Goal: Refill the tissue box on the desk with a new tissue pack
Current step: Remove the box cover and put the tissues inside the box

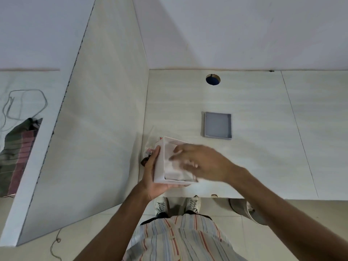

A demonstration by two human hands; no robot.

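My left hand grips a white open tissue box from its left side and underneath, holding it above the desk's near left corner. White tissues lie inside the box. My right hand hovers over the box opening, blurred by motion, its fingers spread on or just above the tissues; whether it grips them I cannot tell. A grey square lid or tray lies flat on the desk, farther back and to the right of the box.
A crumpled clear plastic wrapper lies on the desk behind the box. A tall partition panel stands at the left. A round cable hole sits near the desk's back edge. A bin is under the desk at right.
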